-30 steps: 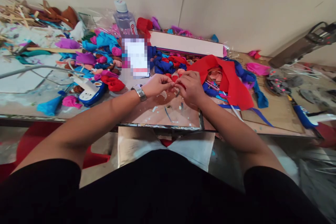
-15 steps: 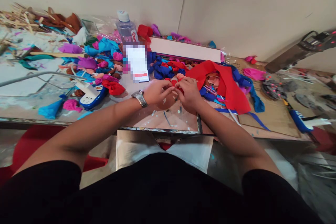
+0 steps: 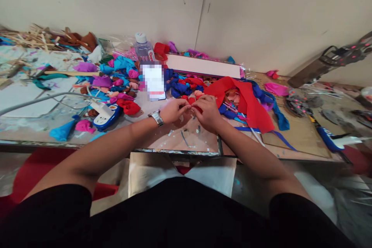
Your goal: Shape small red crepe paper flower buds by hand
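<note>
1. My left hand [image 3: 172, 110] and right hand [image 3: 208, 111] still meet at the table's [image 3: 293, 133] near edge, fingertips pinched together on a small red fabric piece [image 3: 192, 102].
2. Compared with a second ago, little has changed: the grip holds and the shaping continues beside the red cloth [image 3: 247, 100].

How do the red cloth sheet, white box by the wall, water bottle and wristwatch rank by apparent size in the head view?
1. Red cloth sheet
2. White box, close in spread to the cloth and farther from the camera, so the top two are unsure
3. Water bottle
4. Wristwatch on the left hand
</note>
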`<state>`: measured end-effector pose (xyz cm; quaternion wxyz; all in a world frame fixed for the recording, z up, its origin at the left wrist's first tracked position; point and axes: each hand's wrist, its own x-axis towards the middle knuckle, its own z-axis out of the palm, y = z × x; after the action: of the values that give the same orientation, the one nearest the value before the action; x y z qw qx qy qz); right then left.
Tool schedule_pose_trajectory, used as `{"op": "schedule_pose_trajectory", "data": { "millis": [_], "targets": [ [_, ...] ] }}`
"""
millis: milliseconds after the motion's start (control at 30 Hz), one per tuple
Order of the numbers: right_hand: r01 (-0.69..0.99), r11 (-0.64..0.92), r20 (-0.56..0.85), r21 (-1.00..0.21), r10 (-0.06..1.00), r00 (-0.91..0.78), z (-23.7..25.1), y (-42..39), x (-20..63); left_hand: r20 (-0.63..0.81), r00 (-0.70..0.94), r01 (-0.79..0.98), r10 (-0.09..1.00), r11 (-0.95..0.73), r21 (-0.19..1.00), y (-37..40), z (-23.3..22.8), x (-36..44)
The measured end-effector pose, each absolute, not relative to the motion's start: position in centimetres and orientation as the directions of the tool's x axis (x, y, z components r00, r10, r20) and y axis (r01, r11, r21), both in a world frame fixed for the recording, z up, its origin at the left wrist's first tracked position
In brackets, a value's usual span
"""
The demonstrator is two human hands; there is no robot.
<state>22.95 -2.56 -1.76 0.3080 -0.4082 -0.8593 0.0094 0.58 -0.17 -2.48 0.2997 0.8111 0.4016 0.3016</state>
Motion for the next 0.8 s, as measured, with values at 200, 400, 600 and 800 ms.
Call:
{"op": "schedule_pose_trajectory", "data": {
  "millis": [200,400,600,800],
  "targets": [
    [0.715,0.662,0.501,-0.227,0.709,-0.496,-1.61,-2.74,22.82,0.203,0.522,0.432,0.828,-0.462,0.775,-0.15,-2.45,0.64],
    [0.718,0.667,0.497,-0.199,0.700,-0.513,-1.30,-2.94,22.86,0.037,0.517,0.187,0.855,-0.155,0.970,0.17,-2.78,1.06],
    [0.725,0.665,0.511,-0.180,0.693,-0.508,-0.90,-3.13,22.77,-0.191,0.530,-0.076,0.826,0.271,0.960,-0.10,-2.94,1.33],
    [0.716,0.679,0.551,-0.163,0.664,-0.505,-0.91,-3.09,22.83,-0.243,0.531,-0.126,0.811,0.360,0.924,-0.11,-2.58,1.38]
  ]
}}
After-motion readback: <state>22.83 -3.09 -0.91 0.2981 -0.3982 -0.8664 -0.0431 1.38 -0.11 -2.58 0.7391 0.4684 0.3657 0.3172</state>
